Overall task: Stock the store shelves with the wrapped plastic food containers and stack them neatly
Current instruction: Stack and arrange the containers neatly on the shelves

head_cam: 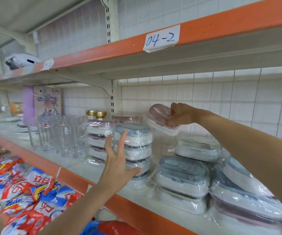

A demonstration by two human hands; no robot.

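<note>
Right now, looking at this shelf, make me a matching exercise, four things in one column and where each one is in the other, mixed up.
Things:
1. pink-lidded container
2. blue-lidded stack
3. drinking glasses
4. paper label 04-2

Places:
A. on the orange shelf edge above
B. gripped in the right hand, tilted
C. left of the container stacks
D. steadied by the open left hand

Pairs: 1-B, 2-D, 3-C, 4-A

Bright, even light; warped, blurry edges
</note>
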